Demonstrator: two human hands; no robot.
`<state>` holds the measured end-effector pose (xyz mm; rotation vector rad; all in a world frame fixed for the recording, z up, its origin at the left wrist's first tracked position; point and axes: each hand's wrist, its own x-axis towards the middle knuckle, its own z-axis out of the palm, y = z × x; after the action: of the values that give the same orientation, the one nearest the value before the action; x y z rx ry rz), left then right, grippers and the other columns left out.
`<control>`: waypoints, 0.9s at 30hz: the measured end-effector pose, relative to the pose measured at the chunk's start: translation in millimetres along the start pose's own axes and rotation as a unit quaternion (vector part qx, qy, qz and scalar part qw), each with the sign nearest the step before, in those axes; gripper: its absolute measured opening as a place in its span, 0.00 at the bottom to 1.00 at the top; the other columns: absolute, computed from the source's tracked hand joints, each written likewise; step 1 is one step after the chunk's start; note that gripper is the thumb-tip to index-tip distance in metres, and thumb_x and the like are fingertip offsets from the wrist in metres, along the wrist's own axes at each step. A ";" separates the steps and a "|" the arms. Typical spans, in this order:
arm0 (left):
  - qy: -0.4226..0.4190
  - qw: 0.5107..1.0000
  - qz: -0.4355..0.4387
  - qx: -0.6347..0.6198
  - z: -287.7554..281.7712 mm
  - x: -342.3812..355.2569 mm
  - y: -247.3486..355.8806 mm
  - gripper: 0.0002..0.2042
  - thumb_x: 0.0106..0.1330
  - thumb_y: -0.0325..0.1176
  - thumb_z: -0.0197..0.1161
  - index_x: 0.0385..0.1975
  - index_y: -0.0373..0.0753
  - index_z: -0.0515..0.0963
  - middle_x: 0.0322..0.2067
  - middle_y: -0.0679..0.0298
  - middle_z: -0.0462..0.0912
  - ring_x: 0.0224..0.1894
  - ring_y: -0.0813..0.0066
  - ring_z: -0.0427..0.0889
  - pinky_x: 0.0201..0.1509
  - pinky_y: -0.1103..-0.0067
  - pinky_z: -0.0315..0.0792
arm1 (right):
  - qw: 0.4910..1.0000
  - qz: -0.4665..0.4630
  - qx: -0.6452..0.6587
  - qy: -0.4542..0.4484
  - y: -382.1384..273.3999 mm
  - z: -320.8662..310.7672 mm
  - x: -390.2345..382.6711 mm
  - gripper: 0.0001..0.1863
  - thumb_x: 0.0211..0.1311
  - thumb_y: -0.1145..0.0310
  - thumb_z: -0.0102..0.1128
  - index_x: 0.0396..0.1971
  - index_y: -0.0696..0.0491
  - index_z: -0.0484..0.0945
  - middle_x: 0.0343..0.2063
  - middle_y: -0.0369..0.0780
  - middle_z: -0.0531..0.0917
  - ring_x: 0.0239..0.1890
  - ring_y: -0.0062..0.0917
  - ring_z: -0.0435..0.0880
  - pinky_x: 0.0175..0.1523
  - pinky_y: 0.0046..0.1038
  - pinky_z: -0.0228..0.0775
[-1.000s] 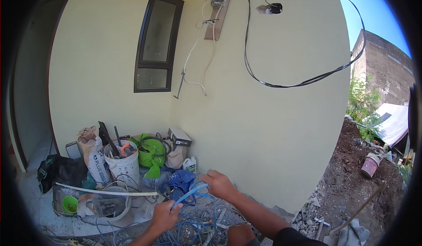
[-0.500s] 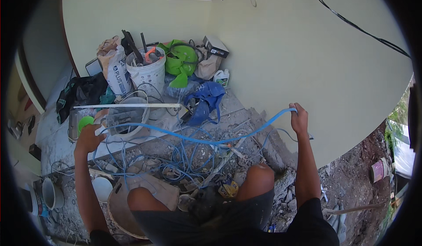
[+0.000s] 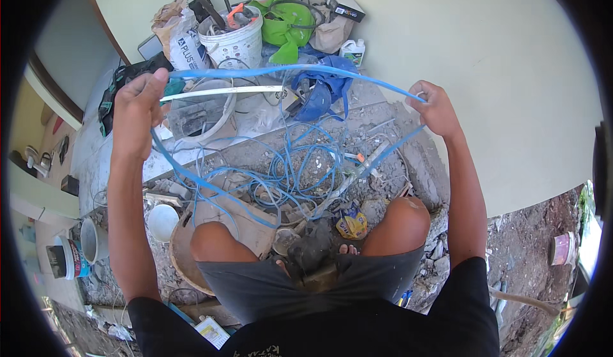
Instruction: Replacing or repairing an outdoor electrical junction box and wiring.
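A length of thin blue hose (image 3: 274,69) spans between my raised hands and bows slightly upward in the middle. My left hand (image 3: 137,111) pinches it between thumb and fingers, and a loose length hangs down from that hand. On the other side, my right hand (image 3: 437,108) closes round the hose, with another stretch trailing down toward the rubble. Below lies a tangle of the same blue hose (image 3: 287,165) on broken ground in front of my knees. A white pipe (image 3: 239,90) lies across a bucket (image 3: 220,117) beyond my left hand, which hides its left end.
Against the wall stand a white bucket of tools (image 3: 233,47), a paper sack (image 3: 185,37), a green bag (image 3: 287,25) and a blue bag (image 3: 319,98). A round basin (image 3: 185,255) is beside my left knee. Rubble (image 3: 440,248) lies at right.
Both hands have risen with the hose, which now arches upward where it sagged before. The view has shifted, showing more of my lap.
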<state>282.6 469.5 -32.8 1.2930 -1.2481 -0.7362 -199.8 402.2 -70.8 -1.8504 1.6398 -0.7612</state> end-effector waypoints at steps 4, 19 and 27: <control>0.232 0.970 -0.037 0.058 -161.1 6.8 -50.5 0.16 0.66 0.44 0.60 0.19 0.44 0.69 0.13 0.76 0.53 0.15 0.87 0.50 0.19 0.83 0.48 | 0.977 -0.078 -0.124 0.156 145.9 -33.6 -20.6 0.05 0.56 0.72 0.61 0.26 0.58 0.76 0.16 0.37 0.75 0.19 0.20 0.72 0.24 0.24 0.65; -0.234 0.951 0.199 0.035 154.2 -34.1 47.4 0.30 0.65 0.56 0.57 0.47 0.27 0.75 0.36 0.56 0.77 0.35 0.76 0.74 0.39 0.81 0.67 | 0.907 -0.326 -0.237 0.124 -162.0 34.6 4.1 0.08 0.55 0.66 0.62 0.29 0.54 0.76 0.20 0.47 0.80 0.24 0.43 0.80 0.30 0.39 0.69; 0.078 0.989 0.027 0.124 -20.0 19.7 -12.4 0.21 0.65 0.49 0.60 0.16 0.41 0.71 0.15 0.76 0.61 0.19 0.86 0.54 0.23 0.83 0.48 | 0.989 -0.109 -0.072 0.075 72.3 -6.7 6.2 0.04 0.55 0.75 0.58 0.30 0.58 0.77 0.18 0.37 0.75 0.20 0.18 0.73 0.26 0.26 0.67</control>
<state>309.0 454.4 -36.2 1.4821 -1.2691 -0.4416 -253.4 388.1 -118.0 -2.1477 1.6379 -0.9157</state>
